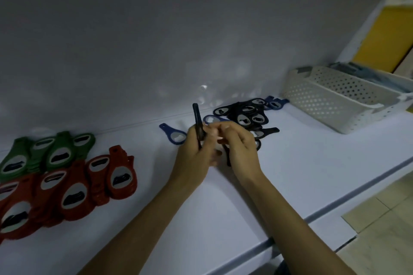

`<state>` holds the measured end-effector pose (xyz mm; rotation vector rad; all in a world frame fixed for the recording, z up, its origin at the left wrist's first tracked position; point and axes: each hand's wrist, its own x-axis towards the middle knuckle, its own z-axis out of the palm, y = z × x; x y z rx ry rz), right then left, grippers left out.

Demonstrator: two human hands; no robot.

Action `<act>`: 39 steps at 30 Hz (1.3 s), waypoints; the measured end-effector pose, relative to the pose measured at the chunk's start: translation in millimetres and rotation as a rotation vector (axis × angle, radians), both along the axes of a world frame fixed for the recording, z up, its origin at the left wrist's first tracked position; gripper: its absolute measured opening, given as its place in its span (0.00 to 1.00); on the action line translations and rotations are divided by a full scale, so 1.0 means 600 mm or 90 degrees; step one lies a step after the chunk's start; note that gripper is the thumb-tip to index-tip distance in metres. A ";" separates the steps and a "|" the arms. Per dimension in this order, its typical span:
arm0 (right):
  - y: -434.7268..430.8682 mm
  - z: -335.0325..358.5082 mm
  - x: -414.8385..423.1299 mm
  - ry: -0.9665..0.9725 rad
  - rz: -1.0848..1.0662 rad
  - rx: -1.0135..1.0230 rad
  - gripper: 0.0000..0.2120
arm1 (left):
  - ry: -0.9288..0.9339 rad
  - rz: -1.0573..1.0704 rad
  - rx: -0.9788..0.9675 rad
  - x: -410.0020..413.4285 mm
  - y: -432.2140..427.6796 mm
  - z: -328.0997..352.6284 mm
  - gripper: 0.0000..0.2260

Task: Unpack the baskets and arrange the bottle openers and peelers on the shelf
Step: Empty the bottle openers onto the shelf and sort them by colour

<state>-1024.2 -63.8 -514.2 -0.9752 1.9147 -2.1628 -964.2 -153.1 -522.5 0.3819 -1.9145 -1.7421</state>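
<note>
My left hand (194, 152) grips a black bottle opener (197, 123) on edge, its handle pointing up. My right hand (237, 143) is right beside it, fingers curled round another black opener whose handle (228, 158) pokes out below the palm. Behind the hands lies a loose pile of black openers (248, 114). A blue opener (174, 135) lies flat to the left of my hands, and more blue ones (276, 102) sit behind the pile. Green openers (49, 152) and red openers (73, 185) lie in overlapping rows at the left of the white shelf (223, 207).
A white perforated basket (335, 100) stands on the shelf at the right, with a second container behind it. The shelf's back wall rises just behind the openers. The shelf's front edge runs diagonally at the lower right, with tiled floor beyond.
</note>
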 end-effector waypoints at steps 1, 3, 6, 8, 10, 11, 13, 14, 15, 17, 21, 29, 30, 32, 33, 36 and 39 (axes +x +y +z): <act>0.001 0.000 -0.002 -0.022 -0.030 -0.024 0.15 | 0.006 0.022 0.035 -0.011 0.002 0.006 0.12; 0.005 0.002 -0.009 -0.044 -0.122 -0.032 0.14 | 0.017 0.056 0.038 -0.033 0.011 0.012 0.09; 0.033 -0.001 -0.031 0.041 -0.261 0.122 0.09 | 0.018 0.039 -0.046 -0.048 0.030 -0.005 0.09; 0.063 -0.007 -0.044 0.142 -0.305 0.278 0.08 | 0.013 0.010 -0.022 -0.052 0.033 -0.015 0.09; 0.081 -0.021 -0.045 0.187 -0.314 0.367 0.10 | 0.012 -0.012 0.037 -0.055 0.026 -0.018 0.08; 0.085 -0.027 -0.043 0.184 -0.320 0.371 0.10 | 0.009 -0.014 0.056 -0.055 0.022 -0.018 0.08; 0.086 -0.032 -0.042 0.169 -0.344 0.350 0.10 | 0.008 -0.009 0.067 -0.054 0.019 -0.019 0.07; 0.086 -0.032 -0.043 0.169 -0.353 0.350 0.10 | 0.007 -0.009 0.065 -0.053 0.020 -0.019 0.07; 0.086 -0.033 -0.044 0.166 -0.353 0.356 0.10 | 0.006 -0.012 0.062 -0.051 0.022 -0.019 0.07; 0.086 -0.035 -0.048 0.131 -0.344 0.345 0.10 | 0.005 -0.016 0.064 -0.051 0.025 -0.018 0.08; 0.088 -0.038 -0.054 0.082 -0.357 0.330 0.11 | 0.005 0.000 0.074 -0.056 0.023 -0.015 0.11; 0.080 -0.041 -0.056 0.242 -0.318 0.456 0.09 | 0.001 0.015 0.071 -0.065 0.021 -0.017 0.11; 0.080 -0.041 -0.057 0.245 -0.324 0.472 0.09 | -0.003 0.014 0.071 -0.064 0.021 -0.017 0.11; 0.082 -0.039 -0.054 0.229 -0.326 0.473 0.08 | -0.007 0.014 0.073 -0.064 0.022 -0.015 0.11; 0.083 -0.037 -0.052 0.230 -0.325 0.468 0.08 | -0.005 0.017 0.076 -0.064 0.021 -0.014 0.11; 0.085 -0.035 -0.049 0.231 -0.336 0.484 0.09 | -0.008 0.022 0.075 -0.065 0.022 -0.014 0.11; 0.083 -0.034 -0.045 0.248 -0.372 0.584 0.15 | -0.004 0.020 0.062 -0.064 0.024 -0.018 0.10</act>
